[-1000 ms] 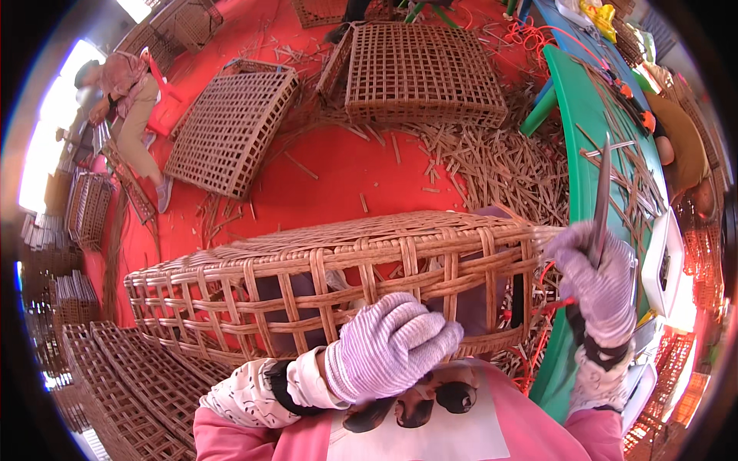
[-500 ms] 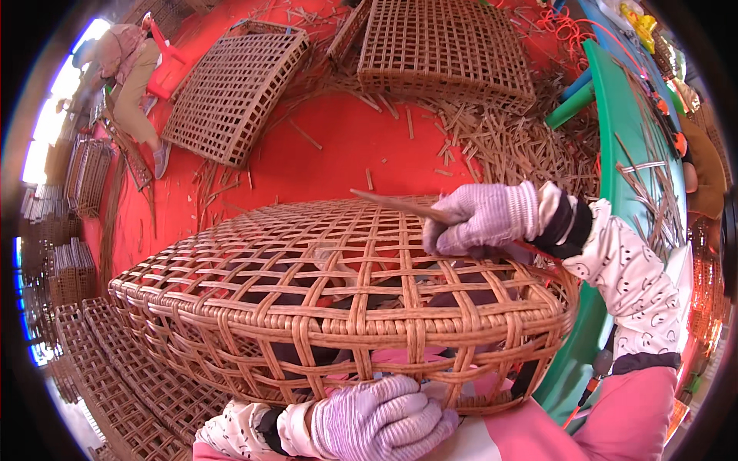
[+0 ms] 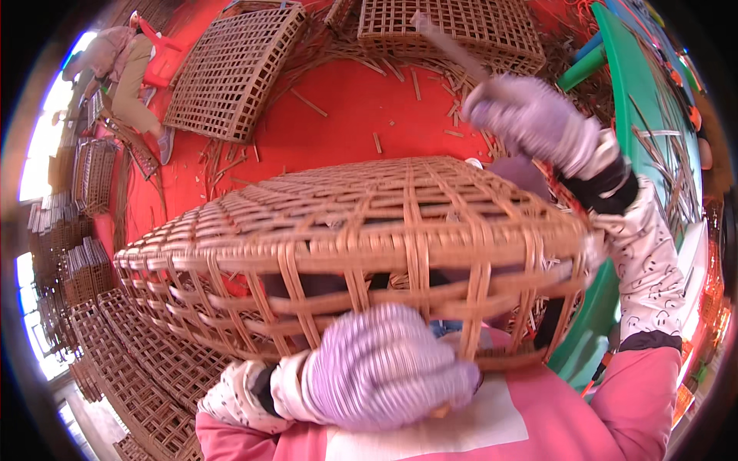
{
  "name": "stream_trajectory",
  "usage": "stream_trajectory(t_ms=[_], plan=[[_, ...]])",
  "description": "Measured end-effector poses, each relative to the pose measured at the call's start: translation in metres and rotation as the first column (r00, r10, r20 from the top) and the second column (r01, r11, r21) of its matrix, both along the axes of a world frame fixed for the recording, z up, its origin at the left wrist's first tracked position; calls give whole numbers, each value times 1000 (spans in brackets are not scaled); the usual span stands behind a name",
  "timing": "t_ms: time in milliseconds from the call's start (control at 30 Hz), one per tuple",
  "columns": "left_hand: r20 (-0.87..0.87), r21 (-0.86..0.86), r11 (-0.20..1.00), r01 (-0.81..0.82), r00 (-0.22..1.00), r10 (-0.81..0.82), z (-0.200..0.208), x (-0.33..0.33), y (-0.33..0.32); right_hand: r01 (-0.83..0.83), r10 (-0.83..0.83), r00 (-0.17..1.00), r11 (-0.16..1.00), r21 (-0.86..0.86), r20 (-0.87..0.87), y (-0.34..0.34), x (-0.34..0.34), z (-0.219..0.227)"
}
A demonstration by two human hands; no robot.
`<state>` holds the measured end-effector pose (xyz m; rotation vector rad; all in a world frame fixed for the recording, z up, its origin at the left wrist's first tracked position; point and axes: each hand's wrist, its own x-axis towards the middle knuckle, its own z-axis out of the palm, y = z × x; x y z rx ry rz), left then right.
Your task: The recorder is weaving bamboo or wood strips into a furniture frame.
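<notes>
A brown open-weave wicker panel or basket [image 3: 346, 219] is tilted in front of me, its near side facing my body. My left hand [image 3: 392, 369], in a purple-and-white striped glove, is closed at its near lower rim. The weave there is hidden behind the fingers. My right hand [image 3: 538, 127], gloved alike, is raised above the far right corner, apart from the weave. It is closed round a narrow flat strip [image 3: 450, 46] that points up and left. Motion smears the strip, so its material cannot be told.
More woven panels [image 3: 234, 73] lie on the red floor [image 3: 338, 123], with another [image 3: 453, 34] at the back. Stacked woven pieces [image 3: 142, 369] stand at my left. A green table [image 3: 615, 69] with loose strips is at right. A person [image 3: 127, 77] bends at far left.
My right hand has lifted up and away from the weave with the strip, which now points more upward. The basket has tilted, showing more of its near side. My left hand has moved up.
</notes>
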<state>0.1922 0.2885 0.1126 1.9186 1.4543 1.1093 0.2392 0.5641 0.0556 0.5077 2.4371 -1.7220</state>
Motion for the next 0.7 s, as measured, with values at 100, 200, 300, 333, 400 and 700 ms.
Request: stream_trajectory(t_ms=[100, 200, 300, 333, 400, 700], plan=[[78, 125, 976, -178, 982, 170, 2, -4, 12, 259, -227, 944, 959, 112, -240, 11, 38, 43], [175, 26, 972, -233, 959, 225, 8, -14, 20, 364, -329, 910, 926, 105, -251, -10, 86, 87], [358, -78, 935, -346, 866, 350, 7, -14, 30, 370, -371, 928, 927, 60, 17, -57, 129, 107], [387, -82, 933, -349, 852, 353, 7, -16, 33, 343, -343, 939, 920, 188, -33, -71, 138, 103], [467, -117, 943, -310, 821, 328, 5, -21, 40, 293, -271, 956, 867, 402, -110, -92, 145, 84], [483, -80, 964, -254, 836, 260, -1, -30, 45, 449, -349, 892, 631, 632, -285, -135, 160, 62]])
